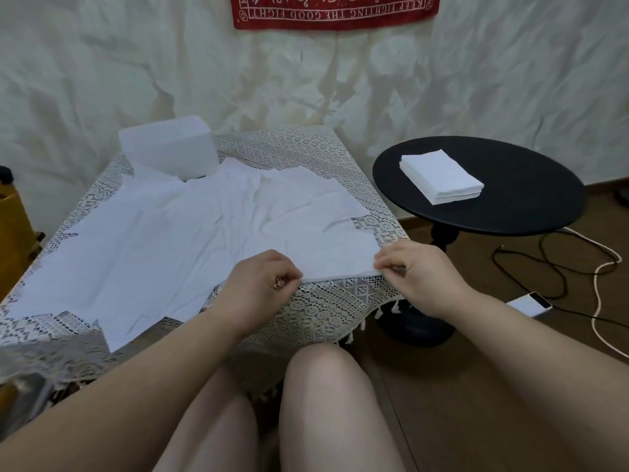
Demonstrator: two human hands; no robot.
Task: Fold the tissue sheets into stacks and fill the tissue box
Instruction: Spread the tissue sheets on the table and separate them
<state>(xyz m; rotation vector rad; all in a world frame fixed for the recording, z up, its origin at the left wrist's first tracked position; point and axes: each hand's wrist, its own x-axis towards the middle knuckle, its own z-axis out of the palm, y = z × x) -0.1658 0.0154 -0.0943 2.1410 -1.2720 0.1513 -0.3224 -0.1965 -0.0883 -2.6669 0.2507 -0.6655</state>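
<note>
the white tissue box (169, 148) stands beyond both grips, contents unseen. left grip (262, 288) and right grip (413, 274) each pinch the near edge of a tissue sheet (326, 247) on the table (326, 301).

Both forearms are bare with no sleeves, the knees are bare too, and a patterned fingernail shows on the left grip (262, 284).

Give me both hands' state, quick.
Left hand: pinching the near edge of the tissue sheet.
Right hand: pinching the same sheet's near right corner.

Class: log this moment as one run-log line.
left hand: pinches sheet | right hand: pinches sheet | stack: side table | box: far corner
</note>
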